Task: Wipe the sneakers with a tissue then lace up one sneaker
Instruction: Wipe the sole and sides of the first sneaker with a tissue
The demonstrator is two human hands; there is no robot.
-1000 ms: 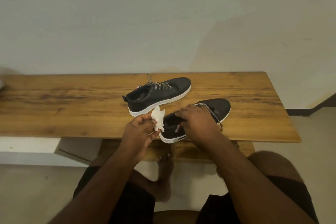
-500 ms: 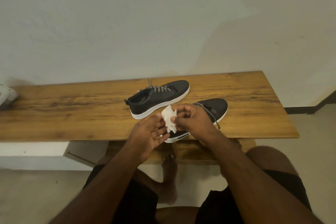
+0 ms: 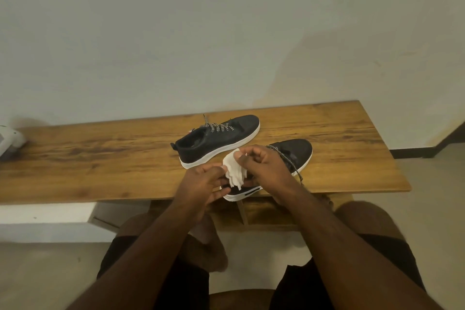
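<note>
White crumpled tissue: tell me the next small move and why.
Probably let the left hand release, then press the white crumpled tissue onto the near black white-soled sneaker. The right hand already pinches it just above that shoe.

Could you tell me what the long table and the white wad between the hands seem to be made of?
Long brown table: wood or wood-look laminate, judging by streaked grain and a slight sheen. Crumpled white wad: thin tissue paper, matte, soft irregular folds.

Home — wooden bench (image 3: 100,158), plain wall (image 3: 226,33)
</note>
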